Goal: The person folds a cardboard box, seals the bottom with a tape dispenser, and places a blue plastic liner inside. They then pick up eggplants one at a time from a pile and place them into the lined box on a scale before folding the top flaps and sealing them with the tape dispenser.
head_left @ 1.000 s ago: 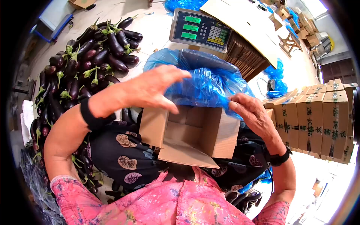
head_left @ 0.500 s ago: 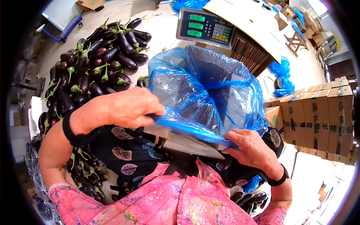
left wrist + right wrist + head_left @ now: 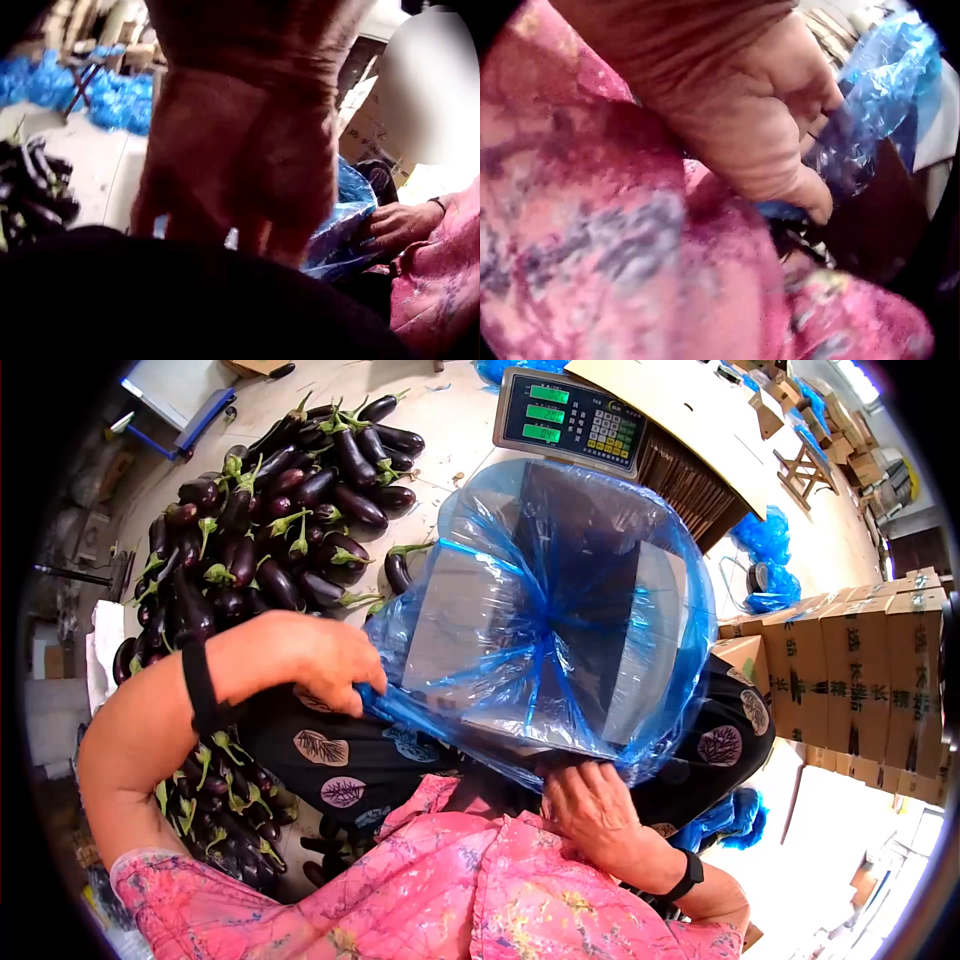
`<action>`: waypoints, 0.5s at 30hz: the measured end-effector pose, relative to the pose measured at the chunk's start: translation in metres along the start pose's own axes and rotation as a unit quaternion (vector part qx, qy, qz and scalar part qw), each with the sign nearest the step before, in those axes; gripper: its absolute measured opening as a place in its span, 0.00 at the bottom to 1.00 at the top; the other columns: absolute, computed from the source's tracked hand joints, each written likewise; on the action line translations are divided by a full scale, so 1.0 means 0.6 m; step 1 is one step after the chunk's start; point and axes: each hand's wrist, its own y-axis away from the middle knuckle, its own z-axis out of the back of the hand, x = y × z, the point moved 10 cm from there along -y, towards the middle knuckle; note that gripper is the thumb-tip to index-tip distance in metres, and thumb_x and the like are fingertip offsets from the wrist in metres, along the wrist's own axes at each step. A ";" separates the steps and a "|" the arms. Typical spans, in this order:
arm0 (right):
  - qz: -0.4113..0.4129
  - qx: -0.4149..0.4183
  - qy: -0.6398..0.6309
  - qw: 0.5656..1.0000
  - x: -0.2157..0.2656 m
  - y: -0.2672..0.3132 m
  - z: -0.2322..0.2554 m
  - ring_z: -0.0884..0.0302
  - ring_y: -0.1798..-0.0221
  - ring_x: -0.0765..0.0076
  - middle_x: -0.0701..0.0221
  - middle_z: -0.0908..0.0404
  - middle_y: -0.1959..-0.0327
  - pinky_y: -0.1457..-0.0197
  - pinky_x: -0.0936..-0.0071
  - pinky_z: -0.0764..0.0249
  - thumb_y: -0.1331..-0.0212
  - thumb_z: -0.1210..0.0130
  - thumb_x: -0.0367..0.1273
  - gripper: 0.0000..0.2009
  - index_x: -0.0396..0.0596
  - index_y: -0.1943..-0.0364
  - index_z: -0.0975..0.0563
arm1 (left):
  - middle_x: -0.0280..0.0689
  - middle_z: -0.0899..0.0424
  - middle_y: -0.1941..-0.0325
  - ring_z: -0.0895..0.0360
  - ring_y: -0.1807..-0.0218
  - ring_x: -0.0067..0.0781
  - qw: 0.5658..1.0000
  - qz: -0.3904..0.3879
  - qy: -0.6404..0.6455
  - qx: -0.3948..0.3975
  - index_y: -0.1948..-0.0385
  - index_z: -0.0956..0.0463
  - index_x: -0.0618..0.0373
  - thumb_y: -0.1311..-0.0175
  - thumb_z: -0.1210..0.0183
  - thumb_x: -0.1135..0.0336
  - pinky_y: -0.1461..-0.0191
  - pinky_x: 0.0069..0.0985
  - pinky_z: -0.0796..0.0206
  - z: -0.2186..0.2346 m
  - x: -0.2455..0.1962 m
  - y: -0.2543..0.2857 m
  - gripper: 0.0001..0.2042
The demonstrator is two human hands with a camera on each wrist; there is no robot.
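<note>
A thin blue plastic bag (image 3: 545, 610) is spread over an opened cardboard box (image 3: 455, 625) between the person's legs, its film gathered into creases at the middle. The box's flaps show through the film. At the bag's left corner, the left hand (image 3: 325, 660) grips the bunched edge. The right hand (image 3: 595, 815) is at the bag's near edge, close to the pink shirt (image 3: 400, 880). In the right wrist view, its thumb (image 3: 816, 201) stands below the fingers, with the blue film beside them. In the left wrist view, the left fingers are mostly hidden.
A big heap of eggplants (image 3: 270, 520) lies on the floor to the left. Beyond the box is a scale display (image 3: 570, 418), beside a stack of flat cardboard (image 3: 690, 480). Closed cartons (image 3: 850, 670) are stacked to the right, with more blue plastic (image 3: 765, 565) nearby.
The bag has come from bunched at the box's far side to spread over its opening. Both hands have drawn its edge nearer; the left moved outward, the right down toward the shirt.
</note>
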 end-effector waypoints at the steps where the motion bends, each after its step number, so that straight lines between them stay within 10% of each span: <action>1: 0.017 -0.018 -0.027 0.999 0.005 0.004 -0.015 0.27 0.50 0.58 0.63 0.24 0.58 0.44 0.60 0.32 0.44 0.47 0.33 0.15 0.41 0.54 0.21 | 0.49 0.14 0.53 0.18 0.49 0.54 0.998 -0.003 -0.047 0.032 0.45 0.20 0.52 0.40 0.37 0.55 0.43 0.41 0.27 -0.004 0.024 -0.012 0.22; 3: -0.001 -0.070 -0.100 0.993 -0.011 0.020 -0.074 0.29 0.39 0.49 0.54 0.24 0.44 0.32 0.53 0.36 0.42 0.47 0.34 0.18 0.38 0.50 0.21 | 0.48 0.14 0.52 0.20 0.46 0.53 0.998 0.030 -0.029 0.049 0.45 0.20 0.52 0.40 0.37 0.54 0.41 0.41 0.28 0.013 0.071 -0.019 0.22; 11: -0.121 -0.048 -0.227 0.965 -0.124 -0.018 -0.218 0.26 0.42 0.42 0.52 0.22 0.46 0.36 0.54 0.31 0.46 0.43 0.29 0.19 0.41 0.48 0.22 | 0.54 0.19 0.41 0.21 0.41 0.48 0.989 0.072 0.131 -0.019 0.34 0.33 0.63 0.40 0.38 0.43 0.37 0.35 0.31 0.044 0.187 -0.071 0.38; 15: -0.086 -0.137 -0.247 0.955 -0.125 -0.024 -0.165 0.20 0.51 0.48 0.57 0.18 0.53 0.47 0.55 0.24 0.42 0.43 0.34 0.18 0.49 0.47 0.21 | 0.53 0.20 0.40 0.21 0.40 0.43 0.974 0.046 0.206 -0.080 0.31 0.38 0.65 0.41 0.39 0.37 0.39 0.34 0.29 0.097 0.164 -0.075 0.44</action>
